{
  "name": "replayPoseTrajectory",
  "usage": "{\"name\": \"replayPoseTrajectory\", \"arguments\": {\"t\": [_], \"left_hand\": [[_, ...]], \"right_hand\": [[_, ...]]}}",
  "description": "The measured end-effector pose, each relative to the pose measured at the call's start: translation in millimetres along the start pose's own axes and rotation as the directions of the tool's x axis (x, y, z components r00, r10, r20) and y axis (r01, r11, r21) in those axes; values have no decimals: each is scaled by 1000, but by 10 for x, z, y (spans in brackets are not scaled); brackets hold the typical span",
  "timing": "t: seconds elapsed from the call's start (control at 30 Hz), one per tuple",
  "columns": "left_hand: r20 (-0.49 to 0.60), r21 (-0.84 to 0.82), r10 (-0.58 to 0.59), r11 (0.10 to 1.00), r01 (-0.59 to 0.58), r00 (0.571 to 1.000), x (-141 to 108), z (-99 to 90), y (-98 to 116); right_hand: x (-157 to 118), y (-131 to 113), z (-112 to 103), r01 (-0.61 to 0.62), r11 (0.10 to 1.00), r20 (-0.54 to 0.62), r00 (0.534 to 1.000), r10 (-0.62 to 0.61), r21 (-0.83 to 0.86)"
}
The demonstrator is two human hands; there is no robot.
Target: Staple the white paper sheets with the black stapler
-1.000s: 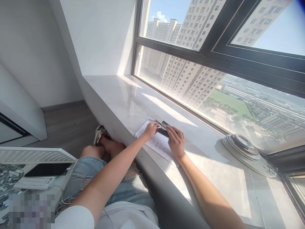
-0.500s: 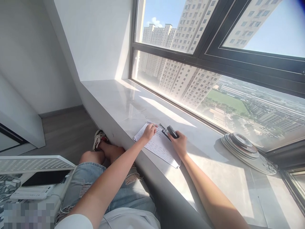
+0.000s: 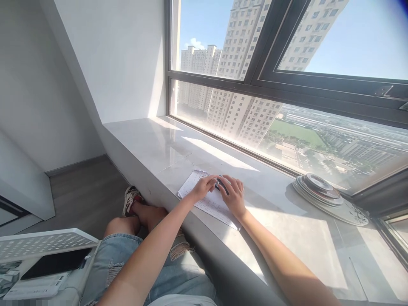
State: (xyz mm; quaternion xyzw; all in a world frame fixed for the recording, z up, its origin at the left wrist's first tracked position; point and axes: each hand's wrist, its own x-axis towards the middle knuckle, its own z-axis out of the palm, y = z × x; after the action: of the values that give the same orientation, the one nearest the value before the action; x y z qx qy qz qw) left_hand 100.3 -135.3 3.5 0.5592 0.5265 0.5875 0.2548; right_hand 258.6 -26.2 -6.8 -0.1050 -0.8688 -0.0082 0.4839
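Printed sheets of paper (image 3: 216,205) lie at a slant on the pale windowsill (image 3: 140,140). Over their upper part, my right hand (image 3: 233,193) is wrapped round a small black stapler (image 3: 222,186), which its fingers largely cover. My left hand (image 3: 204,188) is closed at the stapler's left end, its fingertips meeting those of my right hand. What the left fingers pinch is too small and hidden to name.
A stack of plates (image 3: 318,191) stands on the sill at the right, near the window frame (image 3: 255,85). At the lower left, a black phone (image 3: 57,262) and a white box (image 3: 38,287) lie on a white perforated cart (image 3: 47,241).
My hands have come together over the stapler, and my right fingers now curl across its top. The camera view has shifted slightly.
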Motion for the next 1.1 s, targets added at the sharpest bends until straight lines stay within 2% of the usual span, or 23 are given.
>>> {"name": "replayPoseTrajectory", "arguments": {"t": [0.1, 0.17, 0.4, 0.5, 0.67, 0.83, 1.1], "left_hand": [[153, 17, 50, 998, -53, 987, -19, 1, 0], [205, 33, 52, 998, -60, 977, -27, -3, 0], [232, 29, 10, 999, -18, 973, -30, -17, 35], [238, 26, 24, 999, -32, 971, -25, -12, 23], [252, 3, 55, 998, -58, 966, -10, 1, -22], [262, -23, 17, 1000, -12, 965, -2, 18, -29], [250, 8, -9, 1000, 7, 968, 17, 22, -65]], "right_hand": [[-19, 24, -2, 73, 996, 24, 997, -72, -41], [-39, 62, -1, 121, 992, 33, 992, -120, -38], [-122, 121, 3, 219, 976, 43, 975, -219, 7], [-151, 109, 4, 228, 974, 34, 973, -227, -1], [-161, 90, -17, 319, 947, 78, 946, -316, -32], [-112, 64, -84, 344, 933, 89, 938, -335, -111], [-64, 19, -93, 364, 926, 63, 931, -359, -100]]}}
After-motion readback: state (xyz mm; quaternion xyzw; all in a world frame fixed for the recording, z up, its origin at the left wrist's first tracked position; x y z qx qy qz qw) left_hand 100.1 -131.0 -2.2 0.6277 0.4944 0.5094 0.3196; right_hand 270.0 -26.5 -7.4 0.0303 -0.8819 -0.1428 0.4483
